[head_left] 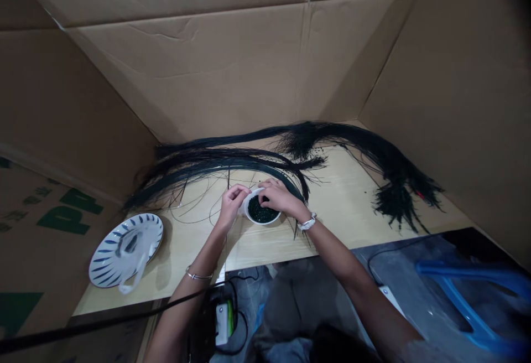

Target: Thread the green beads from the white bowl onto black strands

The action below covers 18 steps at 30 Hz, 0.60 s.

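Observation:
A small white bowl (pixel 261 220) holding tiny dark green beads sits on the pale wooden table (pixel 344 208). My right hand (pixel 279 197) rests over the bowl's far rim with its fingers curled down into the beads. My left hand (pixel 232 201) is just left of the bowl, fingertips pinched together on something too small to make out, perhaps a thin dark strand. Long bundles of black strands (pixel 232 161) arc across the table behind the hands.
A blue-striped white plate (pixel 108 252) with a crumpled clear plastic bag lies at the table's left. More black strands end in a frayed tuft (pixel 398 197) at the right. Cardboard walls (pixel 232 69) enclose the table. A blue plastic stool (pixel 468 302) stands lower right.

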Motion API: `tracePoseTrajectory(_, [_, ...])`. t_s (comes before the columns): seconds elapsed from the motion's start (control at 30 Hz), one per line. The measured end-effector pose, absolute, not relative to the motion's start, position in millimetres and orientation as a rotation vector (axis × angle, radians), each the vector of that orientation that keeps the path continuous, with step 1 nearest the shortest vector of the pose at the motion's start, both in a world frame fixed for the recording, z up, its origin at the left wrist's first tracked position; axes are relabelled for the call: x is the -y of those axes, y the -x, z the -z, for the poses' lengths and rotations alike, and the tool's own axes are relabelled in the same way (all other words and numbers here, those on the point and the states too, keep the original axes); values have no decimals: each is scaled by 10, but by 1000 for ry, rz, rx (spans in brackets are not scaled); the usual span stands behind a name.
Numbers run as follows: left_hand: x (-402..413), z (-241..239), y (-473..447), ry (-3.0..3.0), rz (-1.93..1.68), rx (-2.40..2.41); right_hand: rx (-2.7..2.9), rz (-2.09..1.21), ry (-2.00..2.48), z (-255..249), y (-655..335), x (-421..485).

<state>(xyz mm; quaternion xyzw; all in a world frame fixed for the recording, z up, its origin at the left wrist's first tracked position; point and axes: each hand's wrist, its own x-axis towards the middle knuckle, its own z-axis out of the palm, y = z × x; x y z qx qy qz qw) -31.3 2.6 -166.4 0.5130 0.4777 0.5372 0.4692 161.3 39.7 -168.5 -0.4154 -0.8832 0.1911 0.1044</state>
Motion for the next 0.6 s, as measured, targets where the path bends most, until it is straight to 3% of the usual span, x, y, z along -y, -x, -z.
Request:
tracePoseTrajectory(0.27, [-18,1666,321,-1268,-1328,-1159,2112,-844,1091,1658,-1600,-490])
tracePoseTrajectory(0.43, [-10,1650,311,-1256,-1342,-1155,1412,-1319,902,1592,-1598,-533])
tracePoseTrajectory(0.6, [3,1626,298,-1261,-1348,-1185,1052,-1659,739,1593,-1573,-526])
